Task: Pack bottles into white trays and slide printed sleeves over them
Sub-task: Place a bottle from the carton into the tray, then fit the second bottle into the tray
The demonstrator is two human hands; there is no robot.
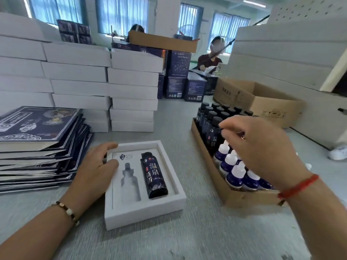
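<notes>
Left hand [95, 164] rests flat on the white tray [176, 186] (one dark bottle [154, 175] inside), sleeve stack [37, 139] crowding its left, right hand [262, 145] loosely curled, holding nothing, over the bottle carton [212, 171].

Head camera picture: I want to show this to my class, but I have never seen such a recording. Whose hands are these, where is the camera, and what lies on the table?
There is no machine here. A person wears one wide-angle camera on the head, looking forward and down, so both arms belong to that person.

The left hand rests on the left edge of a white tray lying on the grey table. One dark bottle already lies in the tray's right slot; the bottle-shaped slot beside it is empty.

The right hand hovers over a shallow cardboard box of dark bottles and white-capped dropper bottles. It seems to hold nothing, though blur makes this uncertain.

On the left lies a pile of flat printed sleeves, with stacked white boxes behind it.
</notes>
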